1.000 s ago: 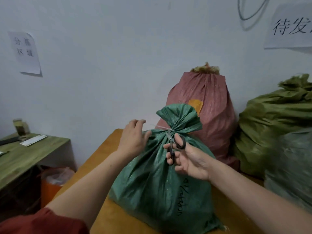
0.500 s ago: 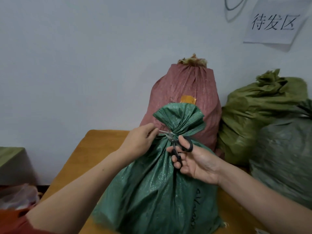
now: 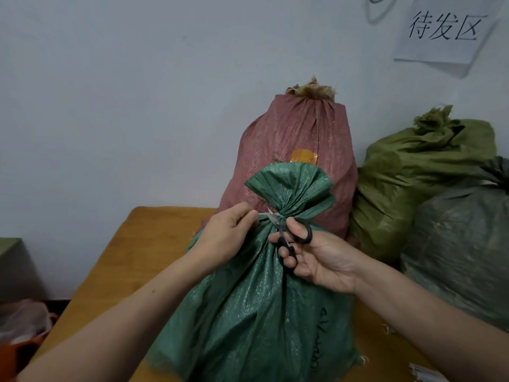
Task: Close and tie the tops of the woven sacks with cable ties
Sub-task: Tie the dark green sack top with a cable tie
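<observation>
Green woven plastic fills the middle of the head view: a green sack (image 3: 248, 312) stands upright on a yellowish wooden table (image 3: 124, 257), its mouth gathered into a tight neck with the fabric fanning out above. A pale cable tie (image 3: 264, 215) circles that neck, and its loose tail runs out to the left. The left hand (image 3: 228, 235) is curled beside the neck, thumb and fingers pinching the tail's end. The right hand (image 3: 316, 257) grips small black-handled scissors (image 3: 289, 238) – thumb through the upper loop, fingers wrapped round the lower – with the short silver blades pointing up and left, their tips at the tail just beside the neck; whether the blades are parted or closed is too small to tell. Behind the green sack, touching it or very near, a red sack (image 3: 297, 139) stands against the pale wall, frayed at its bunched top and carrying an orange tape patch (image 3: 304, 157). To the right sit an olive sack (image 3: 418, 175) and, in front of it, a grey-green sack (image 3: 462, 244), both with gathered tops. A paper sign (image 3: 446, 31) with three handwritten characters hangs on the wall at upper right. At lower left, beside the table, an orange bin (image 3: 16, 351) is lined with clear plastic. A few white strips (image 3: 424, 377) lie on the table's lower right edge – too blurred to identify.
</observation>
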